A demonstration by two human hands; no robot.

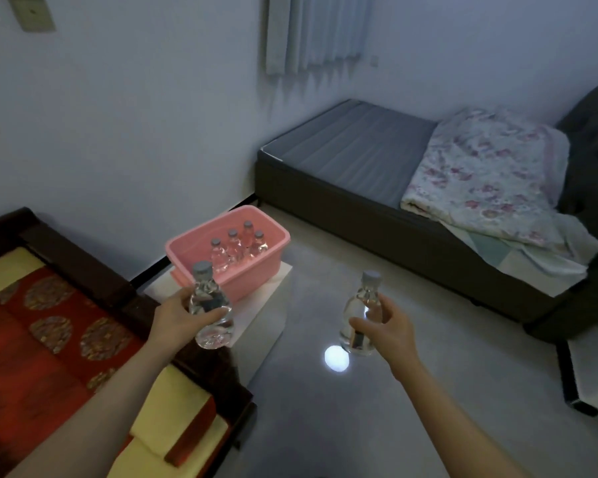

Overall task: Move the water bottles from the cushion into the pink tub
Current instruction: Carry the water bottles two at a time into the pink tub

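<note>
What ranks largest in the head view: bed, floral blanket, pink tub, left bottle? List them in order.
1. bed
2. floral blanket
3. pink tub
4. left bottle, though nearness to the camera enlarges it

pink tub (252, 281): plastic, smooth, bit of a satin sheen
water bottles (206, 294): clear shiny plastic by the look of it, bumpy ribbed sides; caps grey and matt
stand (256, 315) under the tub: white, smooth, slick
floor (325, 426) right of the tub: super glossy, mirrors a lamp spot
cushion (49, 322) left of the tub: red and yellow cloth, woven-looking gold rounds
frame (83, 260) left of the tub: dark wood, slight gloss
quilt (491, 174) far right of the tub: soft floral cloth, matt
</note>
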